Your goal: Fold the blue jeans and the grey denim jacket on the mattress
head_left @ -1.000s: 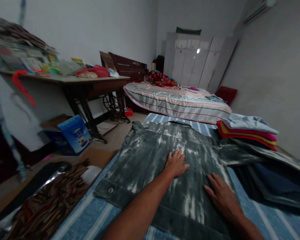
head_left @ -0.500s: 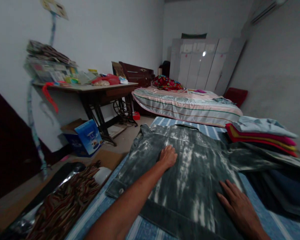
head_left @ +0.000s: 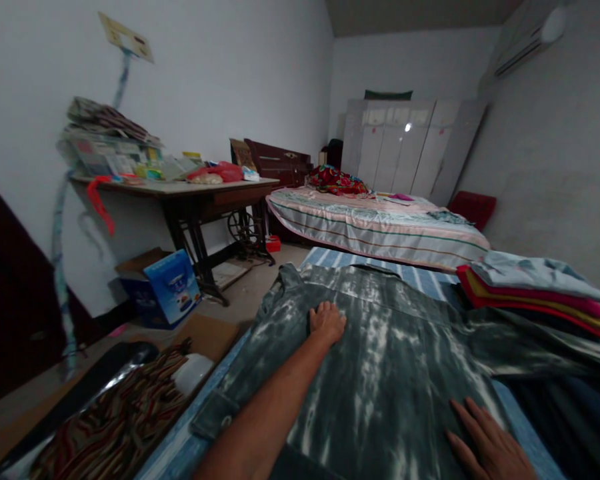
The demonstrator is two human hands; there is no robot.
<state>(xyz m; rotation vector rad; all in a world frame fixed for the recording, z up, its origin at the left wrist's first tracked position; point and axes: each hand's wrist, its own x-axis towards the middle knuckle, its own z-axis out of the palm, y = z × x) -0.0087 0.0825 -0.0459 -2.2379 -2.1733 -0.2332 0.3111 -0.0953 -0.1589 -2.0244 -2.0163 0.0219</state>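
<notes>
"Striped blue cloth (head_left: 427, 285) covers the near surface. Where's the jacket (head_left: 375, 373)?"

"Spread flat on it, directly under both hands, collar (head_left: 377, 269) away from the person, hem (head_left: 303, 461) toward them."

"And the hands?"

"Left hand (head_left: 327, 323) rests on the upper body, fingers slightly bent; whether it pinches fabric, I can't tell. Right hand (head_left: 490, 439) lies open, fingers apart, lower down by the side edge."

"Which is nearer the sleeve (head_left: 525, 341) on the right?"

"The right one. That sleeve runs sideways, across the body's length, beyond its fingertips, passing over dark clothes (head_left: 563, 413)."
</notes>
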